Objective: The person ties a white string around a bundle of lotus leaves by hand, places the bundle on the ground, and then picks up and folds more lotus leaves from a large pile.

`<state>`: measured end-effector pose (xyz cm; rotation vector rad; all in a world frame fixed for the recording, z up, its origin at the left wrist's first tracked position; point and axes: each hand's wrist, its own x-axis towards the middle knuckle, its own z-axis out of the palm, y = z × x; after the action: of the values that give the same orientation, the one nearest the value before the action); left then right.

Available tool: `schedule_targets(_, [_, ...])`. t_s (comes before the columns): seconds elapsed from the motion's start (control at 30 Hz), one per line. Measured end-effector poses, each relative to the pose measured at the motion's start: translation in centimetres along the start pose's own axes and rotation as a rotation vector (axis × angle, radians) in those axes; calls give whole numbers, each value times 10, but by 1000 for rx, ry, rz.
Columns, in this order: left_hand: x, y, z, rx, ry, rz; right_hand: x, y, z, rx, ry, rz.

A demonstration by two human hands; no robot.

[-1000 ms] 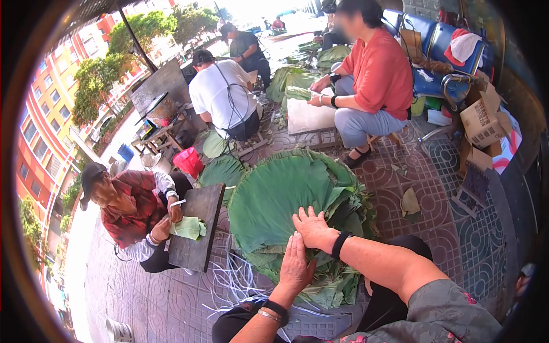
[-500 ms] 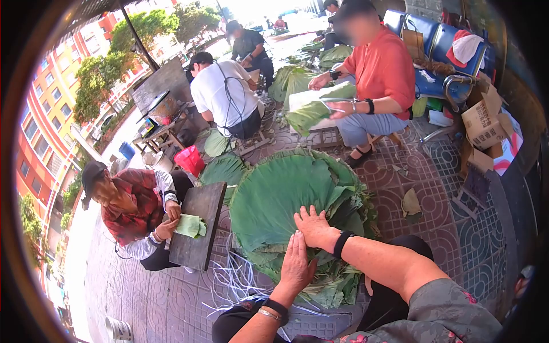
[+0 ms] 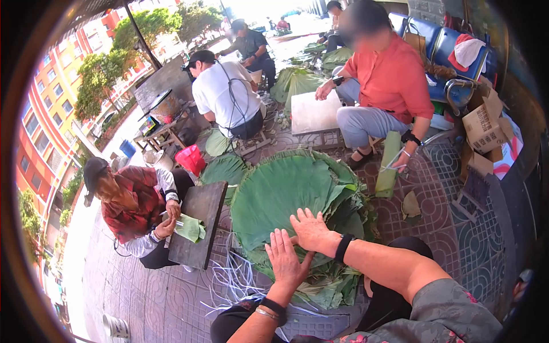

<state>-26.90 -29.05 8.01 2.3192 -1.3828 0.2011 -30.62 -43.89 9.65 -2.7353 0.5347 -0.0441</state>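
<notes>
A thick stack of large green lotus leaves [image 3: 286, 191] lies in front of me, its layered edges ragged on the right and near side. My left hand [image 3: 286, 262] rests flat on the near part of the top leaf, fingers pointing away from me. Just right of it, my right hand [image 3: 315, 231] lies flat on the same leaf with its fingers spread. The two hands are close together at the thumb side. Neither one holds anything.
White strips [image 3: 233, 280] lie left of the stack. A person on the left handles a folded leaf [image 3: 190, 228] over a dark board [image 3: 210, 220]. Across from me, a person in a red shirt [image 3: 384, 74] holds a long folded leaf [image 3: 389, 166] beside a pale board [image 3: 314, 112].
My left hand has slid left and its thumb now stands out; my right hand has shifted slightly left. The red-shirted person's leaf has moved off the pale board, down to the right.
</notes>
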Motion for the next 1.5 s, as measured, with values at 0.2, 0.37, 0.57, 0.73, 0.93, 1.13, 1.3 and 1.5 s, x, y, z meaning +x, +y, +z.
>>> schedule_targets(0.2, [-7,-15,13,92,-204,-121,1,2,7,-66,-52,16])
schedule_targets(0.37, [-9,-18,16,64,-251,-130,3,-1,10,-112,-60,27])
schedule_targets(0.57, [-9,-17,16,72,-279,-144,2,-3,12,-134,-62,29])
schedule_targets(0.73, [-9,-17,15,78,-277,-131,1,-4,12,-146,-56,28])
schedule_targets(0.93, [-8,-17,14,82,-282,-123,1,-4,13,-146,-61,34])
schedule_targets(1.13, [-7,-15,13,91,-284,-117,3,-4,13,-143,-85,43])
schedule_targets(1.3, [-7,-15,13,105,-275,-106,3,-5,12,-149,-91,43])
schedule_targets(1.5, [-10,-19,20,120,-260,-88,4,-7,14,-171,-95,53])
